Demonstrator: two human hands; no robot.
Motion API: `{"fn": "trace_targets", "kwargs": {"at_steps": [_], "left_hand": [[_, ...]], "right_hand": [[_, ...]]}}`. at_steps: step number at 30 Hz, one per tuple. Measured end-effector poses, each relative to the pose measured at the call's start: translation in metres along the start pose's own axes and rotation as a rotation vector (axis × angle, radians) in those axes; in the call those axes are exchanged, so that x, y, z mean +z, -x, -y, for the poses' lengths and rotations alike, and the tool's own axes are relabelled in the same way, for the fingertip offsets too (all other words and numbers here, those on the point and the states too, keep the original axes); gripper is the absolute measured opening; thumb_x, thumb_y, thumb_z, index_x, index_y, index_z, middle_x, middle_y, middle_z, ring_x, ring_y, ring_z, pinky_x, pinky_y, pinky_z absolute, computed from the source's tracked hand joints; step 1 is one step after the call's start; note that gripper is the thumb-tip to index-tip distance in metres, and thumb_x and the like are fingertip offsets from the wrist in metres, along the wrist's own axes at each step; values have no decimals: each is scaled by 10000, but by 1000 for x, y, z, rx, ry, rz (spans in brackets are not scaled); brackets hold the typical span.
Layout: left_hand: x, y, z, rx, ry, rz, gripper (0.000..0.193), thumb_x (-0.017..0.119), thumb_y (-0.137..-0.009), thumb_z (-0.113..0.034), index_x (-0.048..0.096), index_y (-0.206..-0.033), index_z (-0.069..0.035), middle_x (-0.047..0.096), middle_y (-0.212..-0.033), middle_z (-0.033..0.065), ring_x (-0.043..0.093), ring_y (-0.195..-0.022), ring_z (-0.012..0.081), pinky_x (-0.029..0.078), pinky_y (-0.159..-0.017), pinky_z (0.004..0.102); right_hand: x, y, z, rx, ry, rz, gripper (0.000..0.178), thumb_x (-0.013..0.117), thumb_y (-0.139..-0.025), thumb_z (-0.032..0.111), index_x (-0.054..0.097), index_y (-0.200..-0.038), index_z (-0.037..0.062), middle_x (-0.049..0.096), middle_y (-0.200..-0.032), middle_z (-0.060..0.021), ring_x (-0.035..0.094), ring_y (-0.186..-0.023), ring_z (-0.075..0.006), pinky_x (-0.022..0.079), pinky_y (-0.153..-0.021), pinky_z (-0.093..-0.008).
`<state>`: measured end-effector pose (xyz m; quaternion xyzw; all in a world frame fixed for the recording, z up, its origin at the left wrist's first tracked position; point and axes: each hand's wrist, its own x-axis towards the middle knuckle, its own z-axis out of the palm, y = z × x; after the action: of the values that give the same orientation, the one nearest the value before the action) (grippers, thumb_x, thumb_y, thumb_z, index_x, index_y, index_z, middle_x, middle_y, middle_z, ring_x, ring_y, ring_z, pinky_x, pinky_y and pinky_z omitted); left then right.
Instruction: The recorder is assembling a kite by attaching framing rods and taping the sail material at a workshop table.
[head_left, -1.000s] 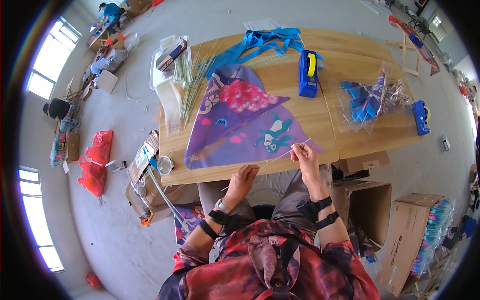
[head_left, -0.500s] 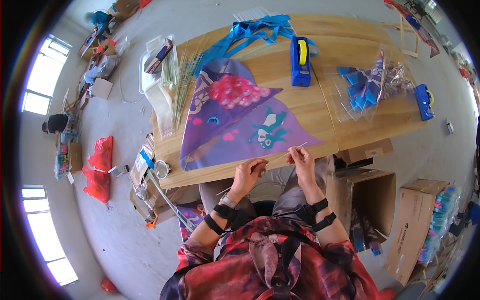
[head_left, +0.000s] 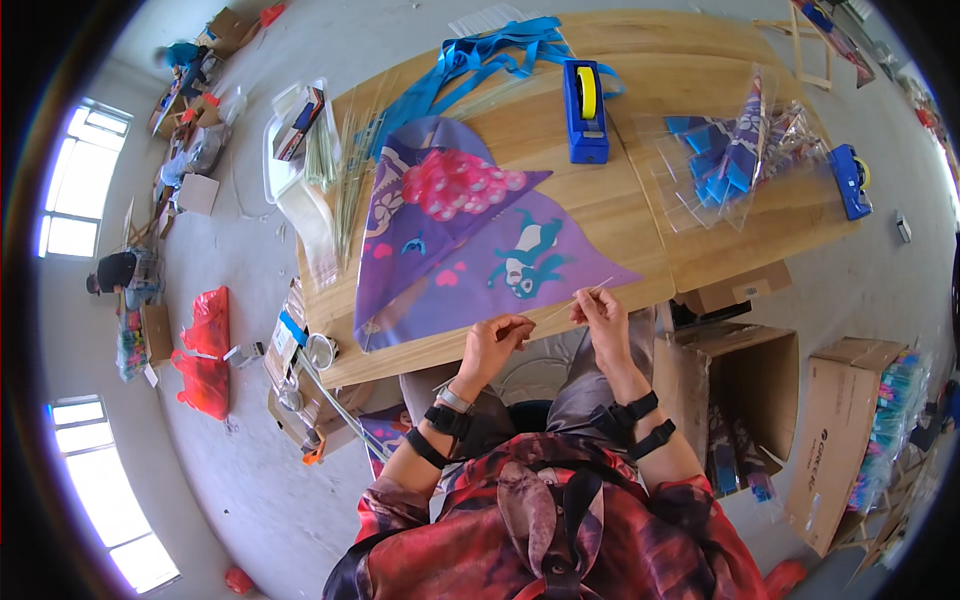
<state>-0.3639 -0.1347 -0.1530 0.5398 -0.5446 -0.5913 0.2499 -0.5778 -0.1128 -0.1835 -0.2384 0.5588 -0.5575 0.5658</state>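
A thin pale rod [head_left: 556, 313] spans the gap between my two hands, just in front of the table's near edge. My left hand [head_left: 496, 342] pinches it on one side, fingers bent together. Near its other end my right hand [head_left: 604, 325] grips it, and a short tip pokes out above the fingertips. Beyond my hands lies a purple printed sheet of thin fabric or film [head_left: 440, 310], partly folded over, with a pink cluster and a teal-and-white cartoon animal. Its pointed right corner lies close to my right fingertips.
On the wooden table [head_left: 625, 235] are blue ribbons [head_left: 480, 58], pale thin sticks [head_left: 350, 180], blue tape dispensers [head_left: 587, 135] and clear-bagged folded pieces [head_left: 735, 165]. A white tray [head_left: 270, 165] sits at the left. Cardboard boxes [head_left: 680, 385] stand at the right; red bags [head_left: 205, 375] lie on the floor.
The view has shifted slightly, so the table and its things appear a little further left. Both hands keep nearly the same pose on the rod.
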Motion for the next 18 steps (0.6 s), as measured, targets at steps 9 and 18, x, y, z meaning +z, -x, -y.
{"fn": "trace_targets", "kwargs": {"at_steps": [9, 18], "left_hand": [[6, -18, -12, 320, -335, -159, 91, 709, -953, -67, 731, -1000, 8, 668, -863, 129, 659, -701, 228, 514, -642, 337], [19, -39, -9, 453, -427, -127, 78, 694, -946, -58, 695, -1013, -17, 656, -952, 147, 658, -835, 370, 527, -722, 421]], "right_hand": [[-32, -1, 6, -228, 409, -203, 128, 647, -1029, 136, 661, -1056, 11, 682, -823, -60, 629, -714, -121, 508, -666, -279], [-63, -6, 27, -722, 1120, -279, 245, 624, -954, 1, 670, -1193, 31, 637, -1175, -119, 605, -1104, -338, 493, -940, -433]]}}
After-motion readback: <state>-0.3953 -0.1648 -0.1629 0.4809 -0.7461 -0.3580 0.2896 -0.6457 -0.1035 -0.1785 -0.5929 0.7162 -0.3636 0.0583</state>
